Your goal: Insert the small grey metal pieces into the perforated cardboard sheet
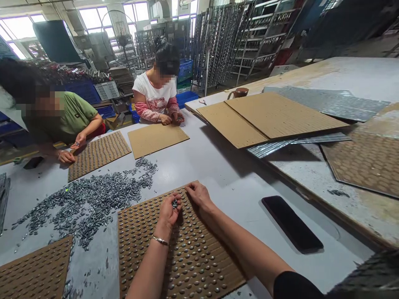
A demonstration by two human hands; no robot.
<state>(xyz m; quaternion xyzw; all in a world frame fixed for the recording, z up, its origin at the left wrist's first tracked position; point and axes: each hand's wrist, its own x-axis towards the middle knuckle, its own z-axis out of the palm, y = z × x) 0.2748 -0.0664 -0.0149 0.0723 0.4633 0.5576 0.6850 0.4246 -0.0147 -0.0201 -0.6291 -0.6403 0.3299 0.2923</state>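
At the near edge of the desk [224,174], the person's left hand [168,212] is cupped and closed around a small clutch of metal pieces [175,203], and it rests on the perforated board [193,265]. The right hand [198,194] lies just beside it at the board's far edge, fingertips down on the holes. Whether it pinches a piece cannot be told from this view.

The pieces look small, hard and smooth. Each is probably light on its own and likely to roll or slip, so a pinch on the sides between thumb and forefinger would suit them best. A handful has to be kept in a curled palm, as the left hand does. The board seems thin, stiff and flat. Loaded like this it would probably shed its pieces if tilted, so it is best gripped at 2 opposite edges and kept level.

The board acts as the holder, and nearly every hole in its near rows shows a shiny head. A loose heap [93,199] of the same pieces lies bare on the desk to the left, in no container. A 2nd board [34,265] at the lower left also looks filled. A dark phone [291,224] lies to the right, well apart from both hands. The blue crates [186,68] stand far behind, and their contents are not visible.
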